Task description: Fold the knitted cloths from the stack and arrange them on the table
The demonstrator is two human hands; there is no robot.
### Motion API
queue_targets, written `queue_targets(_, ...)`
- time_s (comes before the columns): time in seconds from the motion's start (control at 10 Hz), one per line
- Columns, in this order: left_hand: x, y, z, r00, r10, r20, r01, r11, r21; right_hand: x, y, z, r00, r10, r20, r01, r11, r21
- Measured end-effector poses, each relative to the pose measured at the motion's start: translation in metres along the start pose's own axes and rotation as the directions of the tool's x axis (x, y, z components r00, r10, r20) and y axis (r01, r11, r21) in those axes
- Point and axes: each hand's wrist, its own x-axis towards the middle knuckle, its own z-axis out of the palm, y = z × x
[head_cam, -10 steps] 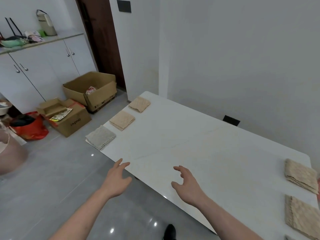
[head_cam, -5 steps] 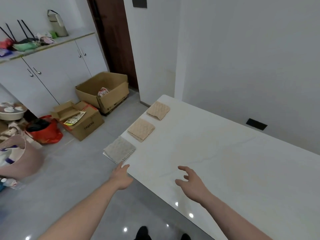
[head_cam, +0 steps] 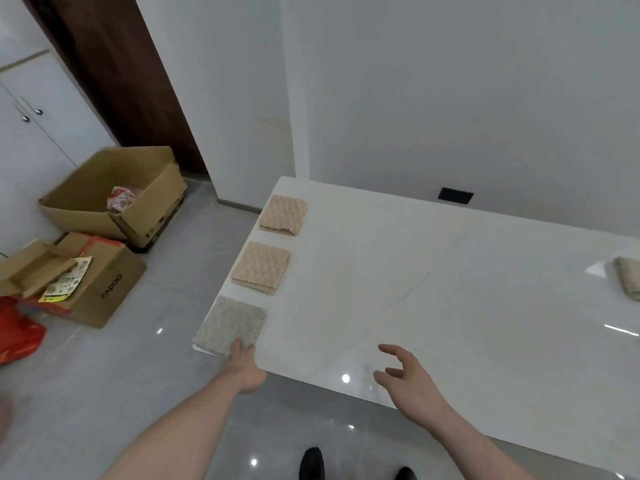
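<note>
Three folded knitted cloths lie in a row along the left end of the white table (head_cam: 433,299): a far beige cloth (head_cam: 284,214), a middle beige cloth (head_cam: 261,266) and a near grey cloth (head_cam: 228,323) that hangs slightly over the table's corner. My left hand (head_cam: 246,367) is at the grey cloth's near corner and pinches it; most of its fingers are hidden. My right hand (head_cam: 407,381) hovers over the table's near edge with fingers spread, holding nothing. Another folded beige cloth (head_cam: 628,282) shows at the right edge.
On the grey floor to the left stand an open cardboard box (head_cam: 114,192), a smaller box (head_cam: 93,285) with a leaflet on it, and a red bag (head_cam: 17,336). A dark door (head_cam: 114,71) and white cabinets (head_cam: 31,119) are behind. My shoes (head_cam: 311,464) are below the table edge.
The view has swung left and down toward the table's left end. My left hand moved forward from beside the table edge onto the grey cloth's near corner. My right hand stayed over the table.
</note>
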Motion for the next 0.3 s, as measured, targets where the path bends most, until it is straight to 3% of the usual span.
queue_targets(0.3, -0.021, 0.009, -0.008, 0.991, 0.090, -0.096, -0.085, 0.995, 0.058, -0.030, 0.004, -0.003, 0.997, 0.021, -0.076, -0.020, 1.000, 0.011)
